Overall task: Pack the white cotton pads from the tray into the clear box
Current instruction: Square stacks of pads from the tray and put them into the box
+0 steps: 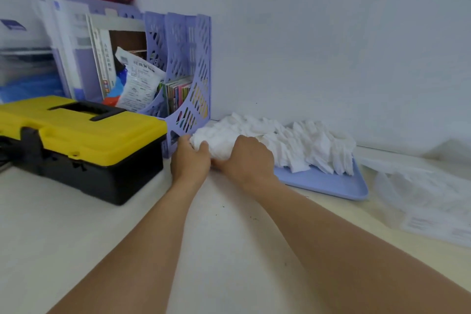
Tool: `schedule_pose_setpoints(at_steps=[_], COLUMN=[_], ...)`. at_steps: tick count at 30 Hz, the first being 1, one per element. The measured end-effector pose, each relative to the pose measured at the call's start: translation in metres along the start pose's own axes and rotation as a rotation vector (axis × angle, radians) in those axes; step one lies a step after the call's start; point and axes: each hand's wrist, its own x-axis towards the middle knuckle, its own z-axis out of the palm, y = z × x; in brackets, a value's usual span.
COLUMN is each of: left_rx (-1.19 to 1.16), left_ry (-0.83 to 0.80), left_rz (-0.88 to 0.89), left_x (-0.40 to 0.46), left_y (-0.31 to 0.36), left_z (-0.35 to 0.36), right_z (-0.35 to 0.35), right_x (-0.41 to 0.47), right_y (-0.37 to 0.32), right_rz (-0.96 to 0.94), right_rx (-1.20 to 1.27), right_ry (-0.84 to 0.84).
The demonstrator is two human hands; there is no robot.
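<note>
Cotton pads (219, 141) between both hands' fingers (204, 146)

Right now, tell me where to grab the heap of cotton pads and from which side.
Take the cotton pads at the heap's left end, cupped from both flanks as left hand and right hand do: they lie loose and heaped, so a one-sided pinch would likely shed them.
</note>
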Motion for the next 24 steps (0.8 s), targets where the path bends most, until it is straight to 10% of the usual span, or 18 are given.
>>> schedule_pose_setpoints(at_steps=[14,20,24], left_rx=[0.015,0.045,0.097], left_ry=[-0.022,-0.023,0.024], left_rz=[0.079,0.117,0.099], left_x=[-0.002,-0.002,-0.008], left_y=[-0.006,-0.006,-0.003], left_z=[-0.003,-0.005,-0.009], right_z=[-0.013,-0.059,-0.109], right_x=[0.008,-0.007,-0.022], right_y=[0.004,0.03,0.062], right_rz=[-0.229,-0.097,0.065], right_rx=[-0.173,0.41,0.907], right_ry=[0.025,0.296,0.171])
